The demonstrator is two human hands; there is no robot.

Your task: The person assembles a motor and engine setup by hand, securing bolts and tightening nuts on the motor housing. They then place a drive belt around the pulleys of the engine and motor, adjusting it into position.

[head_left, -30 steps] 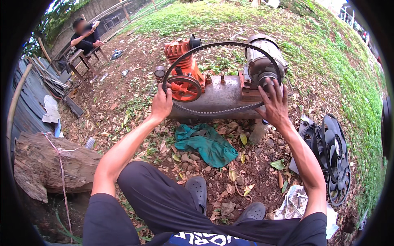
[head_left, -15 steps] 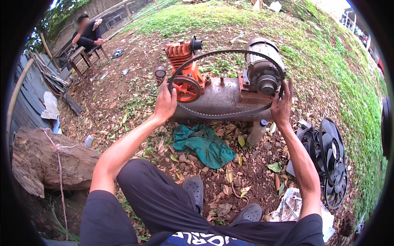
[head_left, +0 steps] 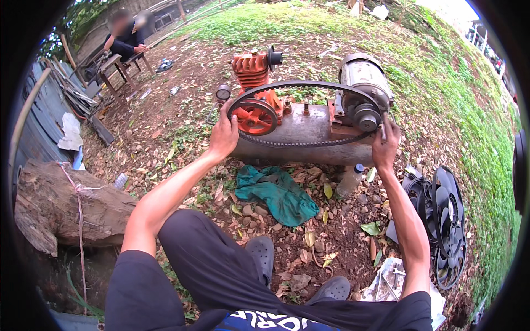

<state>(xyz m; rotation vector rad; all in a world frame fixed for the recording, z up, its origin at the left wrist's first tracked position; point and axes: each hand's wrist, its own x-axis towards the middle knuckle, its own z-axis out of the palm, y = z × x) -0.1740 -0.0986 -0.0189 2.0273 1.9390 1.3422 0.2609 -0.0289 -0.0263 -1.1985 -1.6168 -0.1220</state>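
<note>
A black toothed drive belt (head_left: 306, 145) is stretched sideways in a long loop between my two hands. My left hand (head_left: 223, 137) is closed on its left end, beside the orange spoked flywheel (head_left: 255, 118) of a finned orange compressor pump (head_left: 254, 70). At the other end my right hand (head_left: 386, 144) grips the belt beside the grey pulley (head_left: 366, 117) of an electric motor (head_left: 364, 80). The loop passes in front of both wheels; whether it sits in their grooves I cannot tell. Pump and motor are mounted on a grey cylindrical tank (head_left: 298, 129).
Near the tank lie a green cloth (head_left: 276, 196) and a bottle with a blue cap (head_left: 350, 179). Black fans (head_left: 447, 220) and a sheet with tools (head_left: 389, 281) are at right. A log (head_left: 77, 207) lies left; a person (head_left: 126, 38) sits far left.
The belt loop has become flatter, its upper run lower and its lower run higher. My right hand has shifted slightly outward with its fingers curled more. The view has moved a little.
</note>
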